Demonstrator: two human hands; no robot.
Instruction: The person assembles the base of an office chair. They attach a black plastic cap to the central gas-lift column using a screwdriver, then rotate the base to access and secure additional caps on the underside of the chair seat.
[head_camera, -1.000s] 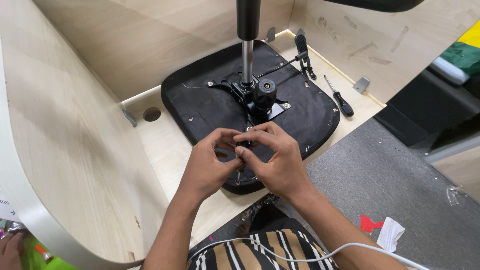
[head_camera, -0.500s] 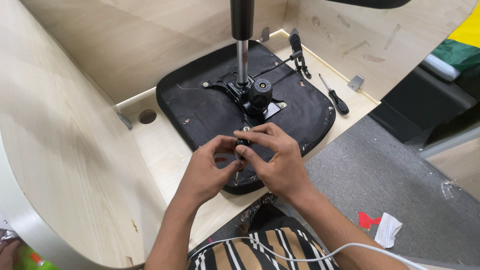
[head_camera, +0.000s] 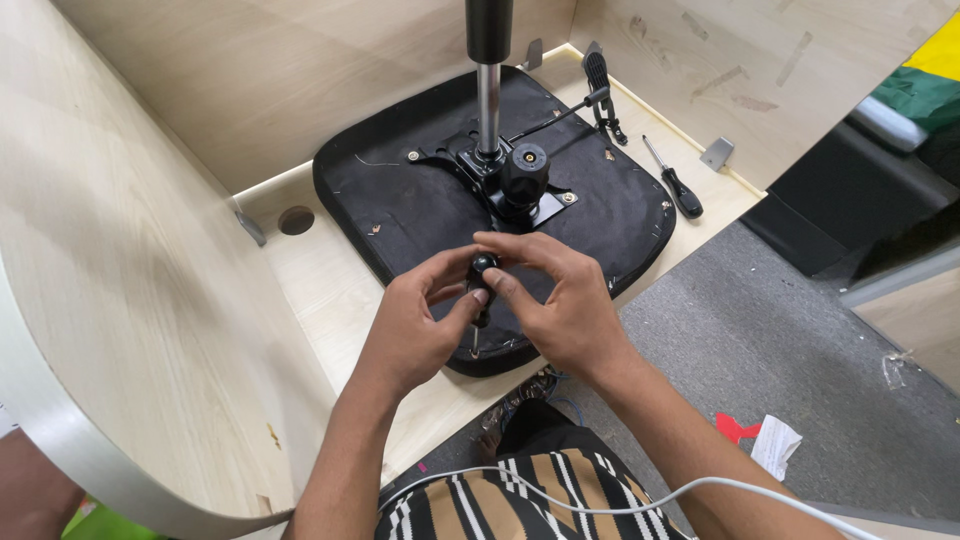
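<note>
At the centre of the frame, fingertips (head_camera: 487, 293) of both hands pinched closed around a small screwdriver with a rounded black handle (head_camera: 483, 266), its thin metal shaft pointing down; the left hand (head_camera: 420, 325) and right hand (head_camera: 560, 305) met over the lower edge of the upturned black fabric-covered seat pad (head_camera: 400, 215); above stood a black metal mechanism with a chromed column (head_camera: 488, 100); a second black-handled screwdriver (head_camera: 675, 182) lay upper right on the pale wooden board (head_camera: 330, 300).

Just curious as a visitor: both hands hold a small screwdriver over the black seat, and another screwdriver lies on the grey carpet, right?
Not quite. The head view shows the other screwdriver lying on the wooden board, beside the seat, not on the carpet. The left hand and right hand do hold a small screwdriver.
</note>
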